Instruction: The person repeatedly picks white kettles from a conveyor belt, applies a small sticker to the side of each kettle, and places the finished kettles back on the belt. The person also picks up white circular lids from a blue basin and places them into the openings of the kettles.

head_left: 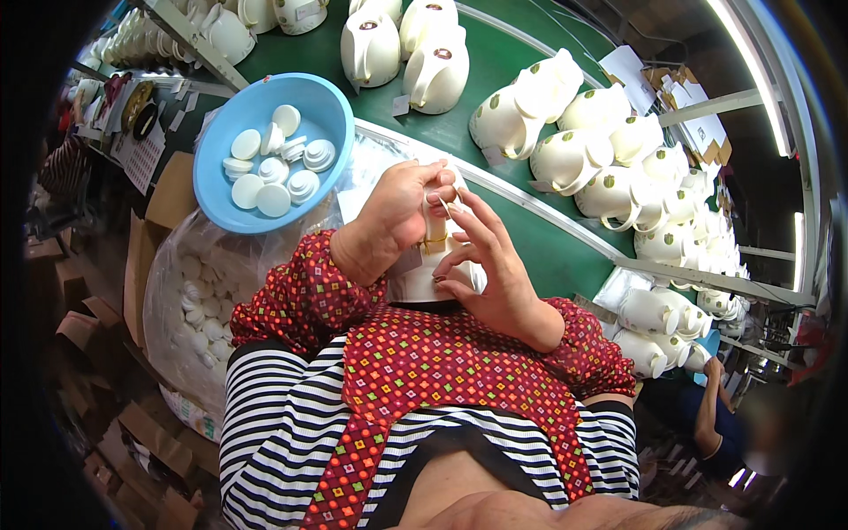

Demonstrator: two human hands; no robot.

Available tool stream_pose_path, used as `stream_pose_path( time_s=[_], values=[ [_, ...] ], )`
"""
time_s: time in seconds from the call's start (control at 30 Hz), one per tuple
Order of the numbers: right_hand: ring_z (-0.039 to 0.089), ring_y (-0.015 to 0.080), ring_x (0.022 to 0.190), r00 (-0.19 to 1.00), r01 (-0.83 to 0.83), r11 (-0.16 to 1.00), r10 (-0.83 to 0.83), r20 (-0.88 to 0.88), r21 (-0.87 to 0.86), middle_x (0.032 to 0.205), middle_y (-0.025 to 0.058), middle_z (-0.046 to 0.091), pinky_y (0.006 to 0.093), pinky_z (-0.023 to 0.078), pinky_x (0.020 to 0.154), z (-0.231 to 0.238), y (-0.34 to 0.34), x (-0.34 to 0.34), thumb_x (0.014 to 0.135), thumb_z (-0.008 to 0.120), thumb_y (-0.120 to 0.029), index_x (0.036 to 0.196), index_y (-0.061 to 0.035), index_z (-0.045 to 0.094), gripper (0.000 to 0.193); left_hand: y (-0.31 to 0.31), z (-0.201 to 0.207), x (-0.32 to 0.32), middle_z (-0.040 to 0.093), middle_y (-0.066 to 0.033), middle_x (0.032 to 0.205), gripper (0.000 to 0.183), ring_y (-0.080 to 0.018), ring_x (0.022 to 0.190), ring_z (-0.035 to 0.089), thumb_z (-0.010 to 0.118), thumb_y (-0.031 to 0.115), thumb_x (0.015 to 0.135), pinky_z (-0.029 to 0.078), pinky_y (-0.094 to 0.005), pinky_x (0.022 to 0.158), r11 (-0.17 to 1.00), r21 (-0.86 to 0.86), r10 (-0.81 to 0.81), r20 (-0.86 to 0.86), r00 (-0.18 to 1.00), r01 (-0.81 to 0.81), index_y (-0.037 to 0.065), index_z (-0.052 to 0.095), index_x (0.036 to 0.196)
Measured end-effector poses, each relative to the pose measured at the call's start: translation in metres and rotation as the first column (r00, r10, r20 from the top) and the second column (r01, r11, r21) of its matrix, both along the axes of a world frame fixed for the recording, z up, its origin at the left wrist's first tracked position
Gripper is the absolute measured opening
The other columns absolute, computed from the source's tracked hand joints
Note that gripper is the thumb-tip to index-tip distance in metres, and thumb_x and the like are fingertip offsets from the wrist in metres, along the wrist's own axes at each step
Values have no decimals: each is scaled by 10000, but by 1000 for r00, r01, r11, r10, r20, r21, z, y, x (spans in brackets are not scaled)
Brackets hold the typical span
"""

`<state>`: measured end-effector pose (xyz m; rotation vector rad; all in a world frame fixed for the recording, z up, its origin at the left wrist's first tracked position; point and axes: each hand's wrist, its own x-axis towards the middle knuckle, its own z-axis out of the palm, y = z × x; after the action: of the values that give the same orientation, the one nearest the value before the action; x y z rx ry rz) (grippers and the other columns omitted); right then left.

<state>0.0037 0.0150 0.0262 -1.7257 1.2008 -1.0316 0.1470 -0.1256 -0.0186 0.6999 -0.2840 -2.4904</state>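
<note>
A white jug [424, 284] stands upright close against my body, partly covered by both hands. Thin yellow string [433, 242] is wrapped around its handle, and a small pale tag [407, 261] hangs beside it. My left hand [395, 215] is closed by the top of the handle, its thumb and forefinger pinched on the string. On the other side of the jug is my right hand [496, 269], with fingers bent and spread apart. Its upper fingertips are near the string, and its thumb is low by the jug's side. Whether they touch is hard to make out.
A blue basin [205, 168] of white lids [274, 200] stands at the left. Below it, a clear plastic bag [163, 296] in a carton holds more white parts. Many white jugs [583, 162] crowd the green table [500, 193]. Another person's arm [709, 411] shows at lower right.
</note>
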Motion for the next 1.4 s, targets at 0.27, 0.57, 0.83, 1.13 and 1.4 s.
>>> stream_pose_path(
  time_s=[0.27, 0.57, 0.83, 1.13, 1.4],
  values=[
    [634, 282, 1064, 985, 53, 984, -80, -152, -170, 1620, 220, 245, 405, 552, 937, -10, 0, 2, 689, 861, 49, 1547, -135, 407, 989, 7, 7, 1, 515, -21, 835, 236, -93, 653, 449, 436, 95, 1080, 419, -261, 606, 998, 29, 51, 49, 997, -52, -11, 446, 1290],
    [337, 491, 1438, 913, 199, 973, -228, -339, -121, 1651, 292, 119, 585, 336, 1145, -26, -3, 1, 530, 999, -369, 1623, -157, 267, 1332, 7, 22, 6, 481, 6, 779, 277, -80, 607, 411, 421, 154, 1104, 373, -254, 589, 994, -22, 106, 72, 992, -104, 11, 484, 1332],
    [332, 376, 1491, 912, 304, 942, -331, -243, -140, 1675, 227, 162, 512, 319, 1191, -25, -5, -37, 669, 958, -457, 1639, -82, 165, 1308, -40, 41, 25, 587, 9, 745, 265, -58, 674, 514, 508, 225, 1109, 429, -217, 654, 736, -676, 193, 255, 947, 32, 23, 678, 1093],
    [536, 304, 1288, 870, 489, 872, -486, -80, 30, 1612, 183, 282, 437, 421, 1077, -48, -19, -59, 737, 916, -321, 1617, -38, 233, 1150, -223, 38, -110, 671, -33, 899, 275, -103, 832, 593, 542, 196, 1089, 492, -247, 795, 380, -923, 163, 7, 987, -56, -20, 712, 1087],
    [552, 294, 1264, 822, 570, 806, -562, -94, 161, 1619, 161, 296, 429, 437, 1088, -65, -21, -86, 776, 907, -242, 1610, -28, 210, 1108, -308, -97, -282, 708, -38, 844, 292, -117, 821, 638, 605, 239, 1021, 516, -295, 815, 460, -882, 368, 83, 926, -104, -7, 719, 911]
  ],
)
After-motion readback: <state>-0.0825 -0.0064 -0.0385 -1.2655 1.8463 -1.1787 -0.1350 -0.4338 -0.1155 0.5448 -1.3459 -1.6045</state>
